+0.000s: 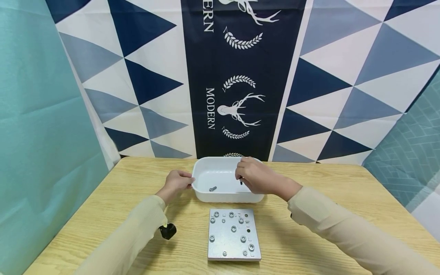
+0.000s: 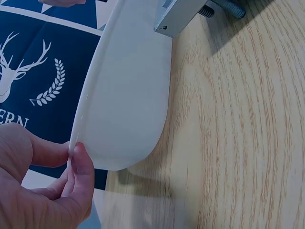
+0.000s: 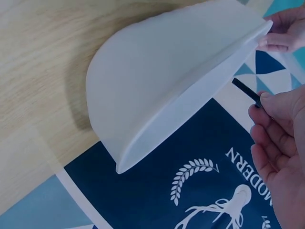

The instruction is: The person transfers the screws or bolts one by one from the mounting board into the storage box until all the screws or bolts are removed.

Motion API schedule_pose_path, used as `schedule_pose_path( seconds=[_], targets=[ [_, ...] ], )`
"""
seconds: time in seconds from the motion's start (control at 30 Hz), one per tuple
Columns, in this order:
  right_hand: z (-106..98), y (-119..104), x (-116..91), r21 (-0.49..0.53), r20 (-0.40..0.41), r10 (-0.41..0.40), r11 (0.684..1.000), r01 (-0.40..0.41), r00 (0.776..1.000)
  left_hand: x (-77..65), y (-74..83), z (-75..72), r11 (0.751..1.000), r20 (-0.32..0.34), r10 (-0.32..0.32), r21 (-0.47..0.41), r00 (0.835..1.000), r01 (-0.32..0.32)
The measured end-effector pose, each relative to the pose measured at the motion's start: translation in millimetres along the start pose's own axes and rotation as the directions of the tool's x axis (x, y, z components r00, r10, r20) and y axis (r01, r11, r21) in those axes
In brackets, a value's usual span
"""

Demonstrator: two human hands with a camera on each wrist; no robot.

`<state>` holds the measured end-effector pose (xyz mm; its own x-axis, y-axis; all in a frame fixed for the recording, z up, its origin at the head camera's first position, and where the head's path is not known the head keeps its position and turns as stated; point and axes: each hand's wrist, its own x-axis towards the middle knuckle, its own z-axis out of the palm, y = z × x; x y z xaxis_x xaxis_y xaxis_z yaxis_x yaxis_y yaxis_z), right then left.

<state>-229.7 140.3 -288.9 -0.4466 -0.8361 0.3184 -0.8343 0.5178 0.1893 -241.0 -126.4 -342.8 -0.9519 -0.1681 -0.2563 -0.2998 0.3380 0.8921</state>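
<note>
My left hand (image 1: 177, 183) pinches the left rim of a white plastic tub (image 1: 203, 197) between thumb and fingers; the grip shows closely in the left wrist view (image 2: 52, 186). Over the tub's right side, my right hand (image 1: 256, 175) holds a dark threaded screw (image 3: 245, 89) by one end, pinched between thumb and forefinger, its shaft sticking out. A grey bolt (image 1: 213, 188) lies on the tub floor toward the left. In front of the tub is a silver metal plate (image 1: 227, 244) with several socket-head bolts set in it and some holes without bolts.
The wooden table (image 1: 309, 236) extends to both sides of the plate. Behind it hangs a patterned cloth (image 1: 237, 133) with triangles and deer heads. A black object (image 1: 167, 231) sits at the left sleeve. In the left wrist view, bolt ends (image 2: 231, 7) protrude beneath the plate.
</note>
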Motion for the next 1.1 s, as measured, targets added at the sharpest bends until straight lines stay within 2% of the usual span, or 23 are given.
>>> schedule_pose_path(
  seconds=[0.5, 0.8, 1.1],
  targets=[
    [5, 18, 17, 0.083, 0.046, 0.065, 0.994, -0.068, 0.997, 2.2, 3.1, -1.8, 1.0, 0.005, 0.008, 0.001, 1.0, -0.008],
    [5, 28, 32, 0.09, 0.077, 0.102, 0.99, -0.109, 0.992, 1.4, 4.8, -4.4, 1.0, 0.01, 0.016, 0.014, 1.0, -0.016],
    [0, 33, 49, 0.088, 0.069, 0.075, 0.993, -0.081, 0.995, 1.0, 2.0, -2.3, 1.0, 0.017, 0.027, -0.002, 0.999, -0.027]
  ],
)
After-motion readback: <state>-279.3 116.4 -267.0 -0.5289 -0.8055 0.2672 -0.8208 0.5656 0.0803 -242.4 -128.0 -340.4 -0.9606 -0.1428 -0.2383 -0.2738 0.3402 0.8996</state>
